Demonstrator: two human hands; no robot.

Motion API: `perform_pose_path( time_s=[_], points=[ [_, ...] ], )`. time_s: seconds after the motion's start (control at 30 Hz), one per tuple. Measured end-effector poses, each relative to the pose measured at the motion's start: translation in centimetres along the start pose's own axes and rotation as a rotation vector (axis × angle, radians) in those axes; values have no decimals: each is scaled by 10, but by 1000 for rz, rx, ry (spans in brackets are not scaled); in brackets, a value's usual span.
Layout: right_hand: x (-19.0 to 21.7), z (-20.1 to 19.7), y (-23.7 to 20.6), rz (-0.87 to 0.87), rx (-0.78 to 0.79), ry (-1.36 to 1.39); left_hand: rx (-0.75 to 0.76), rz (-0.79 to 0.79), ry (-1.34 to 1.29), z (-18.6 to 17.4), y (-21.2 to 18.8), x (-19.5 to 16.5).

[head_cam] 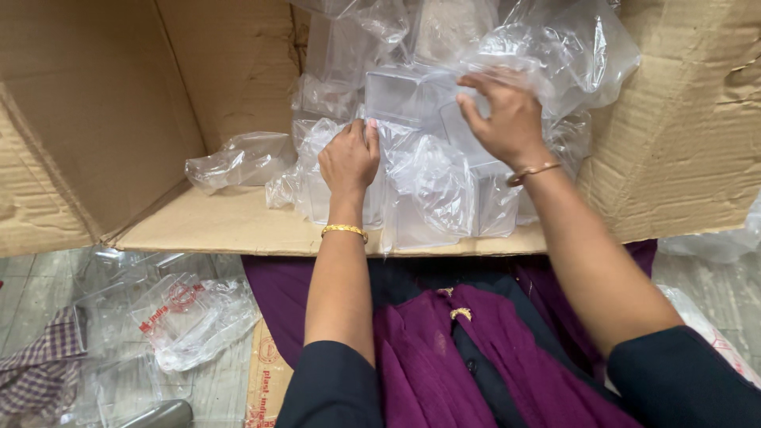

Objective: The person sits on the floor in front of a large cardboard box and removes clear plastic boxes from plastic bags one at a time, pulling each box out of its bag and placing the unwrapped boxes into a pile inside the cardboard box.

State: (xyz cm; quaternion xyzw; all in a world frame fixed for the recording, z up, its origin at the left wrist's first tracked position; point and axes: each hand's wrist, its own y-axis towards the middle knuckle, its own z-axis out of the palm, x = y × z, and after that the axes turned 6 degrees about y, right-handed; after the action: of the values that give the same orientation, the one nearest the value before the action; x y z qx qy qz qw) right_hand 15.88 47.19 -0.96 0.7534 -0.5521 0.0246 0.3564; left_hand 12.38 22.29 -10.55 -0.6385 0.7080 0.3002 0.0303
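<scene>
A big cardboard carton lies on its side in front of me, its open mouth toward my lap. Inside it sits a pile of clear plastic boxes wrapped in crinkled transparent bags. My left hand is closed on the wrapping of a bagged clear box at the front of the pile. My right hand reaches deeper and higher, its fingers curled around the clear plastic bag on top of the stack. Both wrists carry a gold bangle.
A loose crumpled clear bag lies on the carton's lower flap. On the floor to my left are clear bags with red print and a checked cloth. Purple fabric covers my lap.
</scene>
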Motion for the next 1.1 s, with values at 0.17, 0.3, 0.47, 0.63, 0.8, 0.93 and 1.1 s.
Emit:
perform_pose_path(
  time_s=[0.17, 0.3, 0.47, 0.63, 0.8, 0.93, 1.1],
  points=[
    [-14, -54, 11, -200, -256, 107, -57, 108, -144, -16, 20, 2],
    [-47, -88, 26, 56, -321, -155, -243, 234, -401, -37, 60, -17],
    [-70, -103, 20, 78, 20, -272, -163, 372, -492, -55, 78, -69],
    [-38, -117, 18, -97, -160, -239, -85, 591, -616, -72, 65, -112],
    [25, -126, 54, -220, -203, 319, -200, 806, -606, -86, 87, -156],
    [69, -137, 71, -97, -203, 550, -25, 677, -629, -108, 96, -176],
    [88, -154, 71, -174, -176, 784, -194, 732, -625, -149, 93, -179]
  ],
)
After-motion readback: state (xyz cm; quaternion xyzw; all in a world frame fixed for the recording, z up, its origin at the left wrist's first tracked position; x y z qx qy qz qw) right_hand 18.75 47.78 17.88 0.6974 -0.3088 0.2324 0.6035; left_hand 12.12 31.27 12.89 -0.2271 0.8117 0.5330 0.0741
